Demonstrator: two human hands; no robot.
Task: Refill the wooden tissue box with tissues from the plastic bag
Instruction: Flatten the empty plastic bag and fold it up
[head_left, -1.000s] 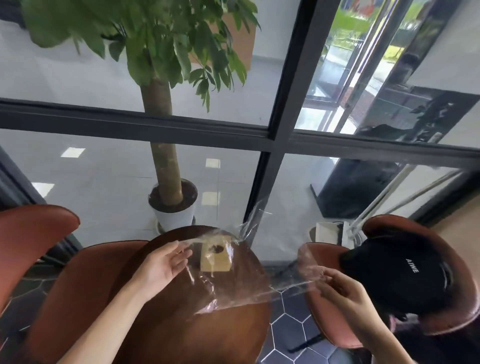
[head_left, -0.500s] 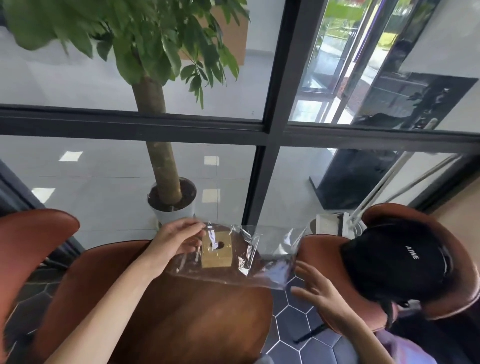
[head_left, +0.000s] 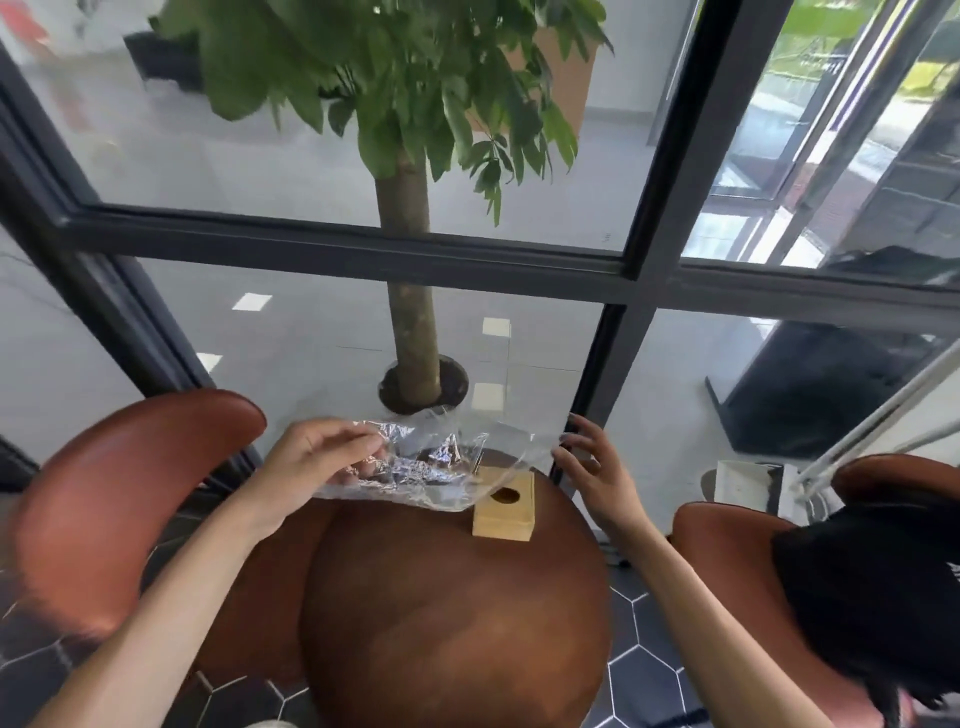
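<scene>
Bag: crumpled clear plastic bag (head_left: 415, 467) pinched by left hand (head_left: 311, 462), long axis crosswise, overlapping square wooden tissue box (head_left: 505, 506); Right hand (head_left: 592, 467): fingers spread, empty, just beside bag's right edge.

Bright daylight enters through the glazing (head_left: 322, 156) ahead, overexposing the upper right. Ceiling lights reflect as white squares on the glass. Motion blur softens the whole frame. Wide-angle distortion bends the window frame (head_left: 363, 249) at the edges.

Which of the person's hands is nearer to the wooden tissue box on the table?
Right. The right hand hovers open just right of the wooden tissue box; the left hand holds the plastic bag farther to the box's left.
</scene>
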